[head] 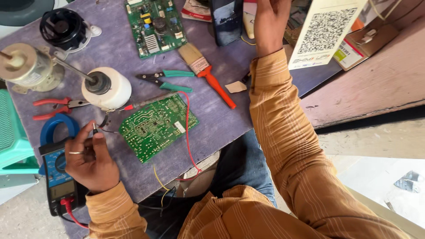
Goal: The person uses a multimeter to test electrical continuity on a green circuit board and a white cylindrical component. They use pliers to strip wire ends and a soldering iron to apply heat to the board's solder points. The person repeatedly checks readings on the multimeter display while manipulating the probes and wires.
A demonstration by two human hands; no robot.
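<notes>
1. The left hand, in the lower left of the frame, is closed in a pinch on a thin black probe, with the tip up beside the thumb.
2. Just right of this probe lies a green circuit board, solder side up, near the middle of the purple table; a red wire runs from its upper edge down to the table edge.
3. Under the left hand rests a blue clamp meter, with red and black leads plugged in at its lower end.
4. The right hand reaches to the top of the frame, beside a dark phone. I cannot tell if it holds anything, because the fingers are cut off by the frame edge.
5. Above the board lie teal-handled pliers and a paintbrush with orange handle.
6. At the upper left there are a white motor, red pliers and a second green board.
</notes>
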